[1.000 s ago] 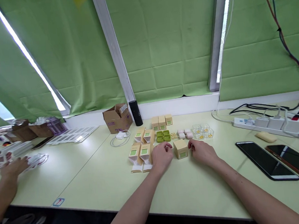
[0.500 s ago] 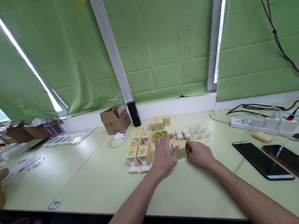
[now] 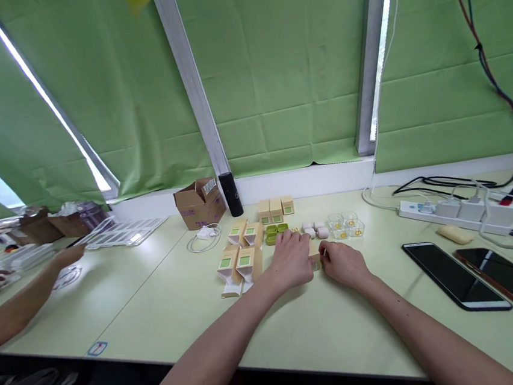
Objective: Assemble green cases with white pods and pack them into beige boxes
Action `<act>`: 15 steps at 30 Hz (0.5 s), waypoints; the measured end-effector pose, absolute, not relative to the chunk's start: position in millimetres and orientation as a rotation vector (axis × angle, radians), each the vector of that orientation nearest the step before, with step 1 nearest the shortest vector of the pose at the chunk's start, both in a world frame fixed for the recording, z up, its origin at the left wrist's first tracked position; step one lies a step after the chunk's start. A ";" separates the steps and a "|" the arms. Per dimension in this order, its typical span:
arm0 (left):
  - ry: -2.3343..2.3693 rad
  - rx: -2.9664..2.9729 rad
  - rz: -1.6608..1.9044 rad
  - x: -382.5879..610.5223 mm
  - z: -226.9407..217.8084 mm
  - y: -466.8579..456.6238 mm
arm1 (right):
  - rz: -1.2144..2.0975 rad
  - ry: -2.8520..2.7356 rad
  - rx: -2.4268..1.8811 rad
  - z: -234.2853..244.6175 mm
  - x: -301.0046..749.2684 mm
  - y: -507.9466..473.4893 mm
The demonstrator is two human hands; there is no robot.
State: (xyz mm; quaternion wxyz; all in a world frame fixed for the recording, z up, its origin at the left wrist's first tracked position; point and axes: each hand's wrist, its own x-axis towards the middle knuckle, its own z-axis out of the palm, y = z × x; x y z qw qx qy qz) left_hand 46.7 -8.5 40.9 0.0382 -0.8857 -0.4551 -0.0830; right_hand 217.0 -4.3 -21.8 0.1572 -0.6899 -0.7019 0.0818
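A small tan cardboard box (image 3: pixel 315 255) stands on the table between my hands, partly hidden by my fingers. My left hand (image 3: pixel 292 258) is closed over its left side and top, with the fingertips out of sight. Against its right side, my right hand (image 3: pixel 342 263) has its fingers curled and pinched at the edge. To the left, several similar boxes (image 3: pixel 246 260) lie with open flaps and green labels. Behind my left hand are several small green trays (image 3: pixel 272 237). Several pale pink rounded pieces (image 3: pixel 321 233) and clear containers with yellow centres (image 3: pixel 341 233) sit further right.
Three closed boxes (image 3: pixel 276 209) stand at the back, with a brown carton (image 3: pixel 199 205) and black cylinder (image 3: pixel 230 194) left of them. Phones (image 3: pixel 455 276) and a power strip (image 3: pixel 453 216) lie right. Another person's arm (image 3: pixel 26 299) reaches in from the left.
My left hand has shifted right and closed over the box, covering more of it. My right hand stays beside it. The other person's arm has reached further over the table.
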 end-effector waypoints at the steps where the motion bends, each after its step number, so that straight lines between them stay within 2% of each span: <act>1: -1.393 -2.724 -0.208 48.4 45.0 -6.7 | 0.233 -2.007 -1.970 -21.5 216.9 -4.9; 4: -1.379 -2.747 -0.153 52.4 57.4 3.9 | 0.228 -2.011 -1.966 -20.8 216.5 -5.8; 11: -1.433 -2.619 -0.358 57.6 83.2 67.7 | 0.244 -2.017 -1.954 -21.8 217.6 -4.9; 15: -1.397 -2.503 -0.336 63.2 86.1 105.4 | 0.258 -2.013 -1.973 -23.5 218.1 -3.2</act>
